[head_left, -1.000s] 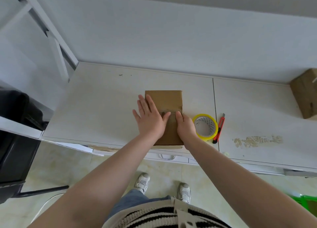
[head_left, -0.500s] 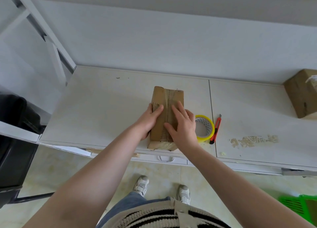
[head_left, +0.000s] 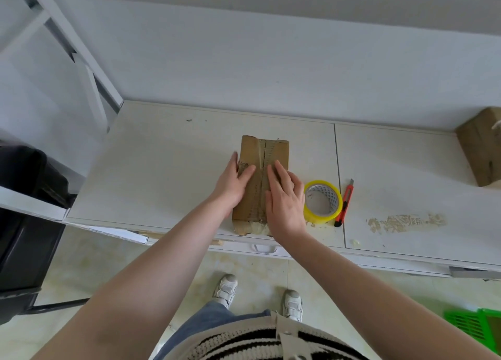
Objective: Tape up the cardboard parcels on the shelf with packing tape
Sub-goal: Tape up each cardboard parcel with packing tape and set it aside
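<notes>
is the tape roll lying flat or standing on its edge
Lying flat. The tape roll rests on the shelf with its round opening facing up, so the white core shows, beside the right hand and the cardboard parcel.

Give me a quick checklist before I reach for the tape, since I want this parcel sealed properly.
1. Parcel steady on the shelf: ok, it lies flat near the front edge.
2. Left hand steadying it: ok, fingers along the left side, thumb on top.
3. Right hand free to reach: ok, it rests flat on top and holds nothing.
4. Tape roll within reach: ok, right beside the parcel.
5. Knife at hand: ok, just right of the roll; blade state cannot tell.
6. Centre seam fully taped: cannot tell, the hands cover part of it.
</notes>
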A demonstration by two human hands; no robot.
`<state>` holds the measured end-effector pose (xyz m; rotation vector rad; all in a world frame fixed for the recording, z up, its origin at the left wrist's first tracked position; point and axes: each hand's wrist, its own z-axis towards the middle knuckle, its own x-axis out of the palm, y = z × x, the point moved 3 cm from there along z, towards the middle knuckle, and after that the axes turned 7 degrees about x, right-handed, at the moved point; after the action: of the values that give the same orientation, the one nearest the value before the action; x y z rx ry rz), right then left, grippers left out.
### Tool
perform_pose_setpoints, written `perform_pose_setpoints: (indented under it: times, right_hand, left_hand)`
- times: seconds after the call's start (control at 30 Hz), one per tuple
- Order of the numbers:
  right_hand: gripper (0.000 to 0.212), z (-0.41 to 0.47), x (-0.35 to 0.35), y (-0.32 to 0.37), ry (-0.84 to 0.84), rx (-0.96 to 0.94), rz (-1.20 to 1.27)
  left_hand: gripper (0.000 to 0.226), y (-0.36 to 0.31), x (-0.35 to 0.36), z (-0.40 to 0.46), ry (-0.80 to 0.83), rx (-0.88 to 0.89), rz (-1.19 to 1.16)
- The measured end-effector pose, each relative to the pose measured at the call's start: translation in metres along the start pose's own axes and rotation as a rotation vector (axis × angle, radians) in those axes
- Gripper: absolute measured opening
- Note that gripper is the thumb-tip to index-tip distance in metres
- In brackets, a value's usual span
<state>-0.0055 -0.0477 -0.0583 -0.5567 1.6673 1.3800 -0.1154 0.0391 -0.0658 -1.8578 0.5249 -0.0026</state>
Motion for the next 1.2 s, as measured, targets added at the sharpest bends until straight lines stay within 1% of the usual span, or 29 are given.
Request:
perform_pose_setpoints:
  times: [0.03,0.07,0.1,0.13,0.2,0.27,0.33,0.4,0.5,0.57,0.67,0.8,0.9,0.93,1.0,1.07,1.13,1.2]
  right_hand:
    - [0.063,0.000,0.000,0.000,0.003,0.001,-0.003]
    - [0.062,0.000,0.000,-0.001,0.004,-0.001,-0.006]
    - [0.062,-0.001,0.000,-0.001,0.004,-0.003,-0.007]
    - [0.061,0.000,-0.001,-0.002,0.005,-0.003,-0.005]
    - [0.060,0.000,0.000,-0.001,0.004,-0.005,0.002]
    - [0.059,-0.001,0.000,-0.001,-0.005,-0.006,0.003]
    - [0.059,-0.001,0.001,-0.002,-0.008,-0.005,0.010]
    - [0.059,-0.001,0.001,-0.003,-0.009,-0.006,0.009]
    - [0.058,-0.001,0.002,-0.004,-0.014,-0.013,0.010]
    - [0.059,0.000,0.001,-0.005,-0.016,-0.017,0.014]
    - [0.060,0.000,0.001,-0.004,-0.018,-0.012,0.019]
    - [0.061,0.000,0.001,-0.004,-0.029,-0.006,0.024]
    - [0.062,0.000,0.001,-0.004,-0.034,-0.010,0.024]
    - [0.062,0.000,0.001,-0.004,-0.039,-0.011,0.019]
    - [0.062,0.000,0.002,-0.003,-0.043,-0.012,0.007]
    - [0.061,0.000,0.002,-0.003,-0.046,-0.013,0.007]
    - [0.060,-0.001,0.002,-0.004,-0.047,-0.015,0.006]
    - [0.060,-0.001,0.002,-0.004,-0.046,-0.014,-0.006]
  left_hand:
    - [0.062,-0.002,0.000,-0.001,-0.046,0.073,0.105]
    - [0.066,-0.005,0.001,-0.002,-0.100,0.163,0.207]
    - [0.065,-0.010,0.003,-0.004,-0.152,0.248,0.292]
    - [0.062,-0.013,0.004,-0.006,-0.192,0.296,0.351]
    - [0.051,-0.020,0.005,-0.012,-0.274,0.343,0.442]
    - [0.029,-0.025,0.007,-0.017,-0.355,0.399,0.539]
    - [0.010,-0.025,0.012,-0.019,-0.398,0.405,0.541]
    - [0.002,-0.022,0.015,-0.017,-0.389,0.360,0.468]
    - [0.009,-0.024,0.014,-0.015,-0.340,0.256,0.356]
    - [0.020,-0.026,0.010,-0.010,-0.274,0.164,0.313]
    - [0.032,-0.024,0.002,0.003,-0.126,0.071,0.360]
    - [0.025,-0.028,-0.001,0.007,-0.031,0.022,0.431]
    - [0.023,-0.032,-0.002,0.008,0.004,-0.037,0.404]
    - [0.024,-0.034,-0.003,0.008,-0.004,-0.034,0.444]
    - [0.024,-0.044,-0.001,0.004,-0.063,0.054,0.679]
    - [0.019,-0.056,0.004,-0.004,-0.132,0.138,0.824]
    - [0.014,-0.061,0.009,-0.010,-0.167,0.170,0.826]
    - [0.014,-0.060,0.010,-0.010,-0.154,0.168,0.743]
